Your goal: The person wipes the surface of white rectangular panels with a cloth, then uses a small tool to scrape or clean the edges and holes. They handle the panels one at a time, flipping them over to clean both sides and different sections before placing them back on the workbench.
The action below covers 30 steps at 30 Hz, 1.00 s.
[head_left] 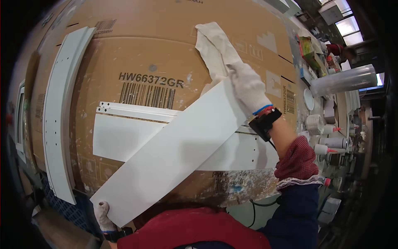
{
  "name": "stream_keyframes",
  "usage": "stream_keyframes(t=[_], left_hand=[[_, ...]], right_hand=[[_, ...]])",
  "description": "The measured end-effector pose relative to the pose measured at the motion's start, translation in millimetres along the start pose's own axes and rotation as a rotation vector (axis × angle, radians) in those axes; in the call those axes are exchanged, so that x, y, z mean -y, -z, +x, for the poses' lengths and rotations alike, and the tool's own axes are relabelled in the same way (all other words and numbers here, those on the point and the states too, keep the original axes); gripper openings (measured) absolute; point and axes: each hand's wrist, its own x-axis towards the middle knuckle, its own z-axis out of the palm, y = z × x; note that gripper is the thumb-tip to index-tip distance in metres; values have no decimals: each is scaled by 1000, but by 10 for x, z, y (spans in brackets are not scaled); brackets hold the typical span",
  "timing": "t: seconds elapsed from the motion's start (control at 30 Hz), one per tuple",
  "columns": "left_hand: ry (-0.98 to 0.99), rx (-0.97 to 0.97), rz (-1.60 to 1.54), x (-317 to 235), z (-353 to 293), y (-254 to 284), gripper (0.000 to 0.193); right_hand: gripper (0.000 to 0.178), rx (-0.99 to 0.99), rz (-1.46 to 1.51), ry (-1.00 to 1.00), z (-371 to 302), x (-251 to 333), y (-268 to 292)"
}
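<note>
Wiping, apparently — left hand grips near end of white panel, right hand clutches cloth at far end — next stroke needs steadiness.

Bare cardboard lies open between left board and cloth.
Room to pass lies beyond the lower board; the slanted board bars the near side.

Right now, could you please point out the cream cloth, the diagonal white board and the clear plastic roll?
Cream cloth (217, 45): head view, middle folds.
Diagonal white board (176, 151): head view, broad upper face.
Clear plastic roll (344, 81): head view, curved side.
</note>
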Motion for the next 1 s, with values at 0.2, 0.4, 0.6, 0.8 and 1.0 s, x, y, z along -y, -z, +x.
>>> stream_keyframes(t=[0.2, 0.4, 0.6, 0.8, 1.0], left_hand=[[42, 68, 12, 17, 61, 56, 28], [12, 22, -141, 44, 16, -28, 22], [2, 81, -402, 0, -137, -352, 34], [5, 200, -528, -33, -123, -572, 48], [51, 326, -650, -67, -150, -717, 51]], right_hand=[[27, 138, -210, -445, 106, -693, 279], [26, 84, 17, -122, -246, -394, 344], [24, 72, -81, -14, -394, -62, 350], [18, -2, 4, 322, -913, 918, 153], [20, 273, -53, 731, -2025, 2417, 99]])
